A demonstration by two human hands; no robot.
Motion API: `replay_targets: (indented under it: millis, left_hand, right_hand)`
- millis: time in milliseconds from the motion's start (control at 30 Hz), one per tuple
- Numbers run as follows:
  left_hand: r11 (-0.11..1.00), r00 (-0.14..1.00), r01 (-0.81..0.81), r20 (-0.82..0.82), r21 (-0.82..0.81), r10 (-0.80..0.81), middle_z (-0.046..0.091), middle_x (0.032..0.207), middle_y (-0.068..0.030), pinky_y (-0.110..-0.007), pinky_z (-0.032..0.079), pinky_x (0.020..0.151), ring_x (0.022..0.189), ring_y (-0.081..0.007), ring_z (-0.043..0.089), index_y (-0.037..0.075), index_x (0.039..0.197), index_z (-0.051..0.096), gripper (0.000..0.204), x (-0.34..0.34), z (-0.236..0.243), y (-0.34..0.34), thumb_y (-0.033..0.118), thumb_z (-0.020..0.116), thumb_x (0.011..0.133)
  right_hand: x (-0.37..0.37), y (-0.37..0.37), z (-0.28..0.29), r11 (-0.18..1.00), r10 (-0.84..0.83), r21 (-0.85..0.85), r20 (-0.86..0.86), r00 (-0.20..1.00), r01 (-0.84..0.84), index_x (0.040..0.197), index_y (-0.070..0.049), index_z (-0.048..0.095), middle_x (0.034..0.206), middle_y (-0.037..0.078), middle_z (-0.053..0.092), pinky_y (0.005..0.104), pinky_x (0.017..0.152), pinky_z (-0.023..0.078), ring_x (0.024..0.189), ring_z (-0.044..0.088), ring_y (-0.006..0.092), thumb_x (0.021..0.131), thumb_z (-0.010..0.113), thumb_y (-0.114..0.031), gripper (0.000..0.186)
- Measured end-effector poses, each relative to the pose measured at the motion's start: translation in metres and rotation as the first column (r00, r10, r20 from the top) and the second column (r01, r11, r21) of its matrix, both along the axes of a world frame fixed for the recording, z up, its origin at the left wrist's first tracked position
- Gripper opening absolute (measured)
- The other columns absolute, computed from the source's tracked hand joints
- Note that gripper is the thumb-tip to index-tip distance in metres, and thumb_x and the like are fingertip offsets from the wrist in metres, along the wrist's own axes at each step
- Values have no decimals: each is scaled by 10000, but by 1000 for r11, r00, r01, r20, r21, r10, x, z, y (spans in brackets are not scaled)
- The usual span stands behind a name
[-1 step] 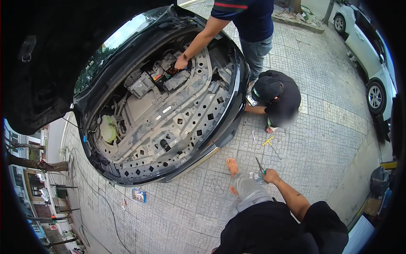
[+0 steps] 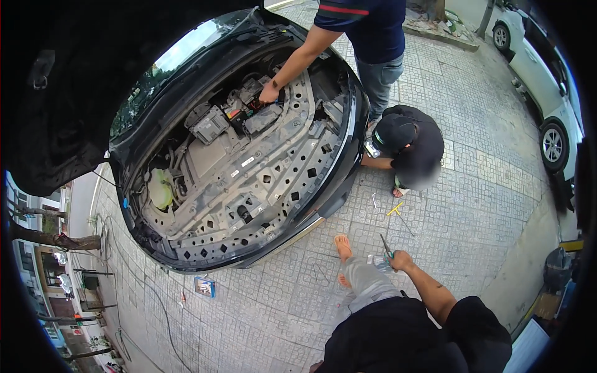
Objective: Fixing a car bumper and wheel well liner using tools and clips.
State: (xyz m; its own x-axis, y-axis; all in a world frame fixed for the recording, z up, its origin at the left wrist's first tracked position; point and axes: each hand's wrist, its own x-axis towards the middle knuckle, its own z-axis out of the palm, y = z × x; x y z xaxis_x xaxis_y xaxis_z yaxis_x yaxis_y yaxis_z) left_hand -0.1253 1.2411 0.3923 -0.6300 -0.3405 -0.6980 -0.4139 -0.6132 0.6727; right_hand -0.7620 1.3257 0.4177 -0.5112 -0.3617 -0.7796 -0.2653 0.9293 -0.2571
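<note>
My right hand (image 2: 402, 261) is closed around the green handles of pliers (image 2: 387, 246), whose long dark jaws point away from me. Something clear, like plastic, shows beside that hand, too small to make out. At the lower edge, a sliver of skin beside my black shirt appears to be my left hand (image 2: 316, 367); its fingers are hidden. Ahead on the left stands a dark car (image 2: 249, 168) with its hood up and engine bay exposed. A yellow T-handle tool (image 2: 395, 209) and a small bent metal key (image 2: 374, 200) lie on the paving.
A standing person (image 2: 373, 37) reaches into the engine bay; another person in a cap (image 2: 418, 140) crouches at the bumper. A blue box (image 2: 204, 287) lies on the tiles near the car. A cable (image 2: 166, 323) runs along the ground. A white car (image 2: 547, 74) is parked right.
The whole view has shifted very slightly. My right hand keeps its grip on the pliers, and both other people hold the same positions.
</note>
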Motion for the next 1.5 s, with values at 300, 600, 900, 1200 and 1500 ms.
replay_targets:
  millis: [300, 600, 900, 1200, 1500]
  left_hand:
    - [917, 807, -132, 497, -376, 320, 684, 1133, -127, -337, 536, 736, 966, -221, 683, 32, 1323, 550, 449, -194, 90, -156, 330, 579, 987]
    - [856, 862, 180, 497, -485, 100, 677, 1128, -147, -401, 519, 879, 1020, -252, 652, 96, 1413, 499, 537, -271, 150, -202, 417, 580, 990]
    - [973, 909, 87, 417, -215, 11, 617, 1190, -122, -277, 465, 954, 1104, -179, 578, -14, 1401, 466, 472, -39, 23, -86, -84, 491, 934]
    - [997, 799, 58, 596, 46, -74, 615, 1251, -128, -380, 505, 890, 1113, -234, 602, 53, 1424, 463, 598, -231, 47, -202, 494, 467, 1021]
    - [991, 766, 133, 637, -23, -88, 619, 1250, -124, -372, 509, 888, 1113, -232, 610, 56, 1417, 468, 522, -180, 37, -230, 397, 514, 1025]
  right_hand:
    - [-7, 4, -76, 935, -124, 348, 155, 980, 63, 847, -31, 750, 827, 95, 754, 326, 772, 577, 841, 738, 183, 819, 617, -219, 232]
    - [-11, -88, -244, 958, 19, 269, 273, 962, -95, 843, -20, 760, 837, 145, 740, 362, 781, 576, 838, 733, 256, 732, 699, -203, 223]
    - [-24, -122, -264, 850, -64, 515, 313, 948, -112, 914, -118, 764, 734, 7, 728, 324, 878, 499, 859, 713, 156, 744, 620, -785, 704]
    - [13, -93, -326, 837, -257, 525, 128, 958, 154, 1358, 74, 455, 1300, 249, 600, 429, 1047, 436, 1249, 571, 359, 755, 471, -873, 1122]
    - [51, -41, -368, 810, -440, 438, 14, 898, 390, 1256, 3, 598, 1269, 224, 620, 431, 987, 498, 1211, 599, 351, 943, 530, -411, 523]
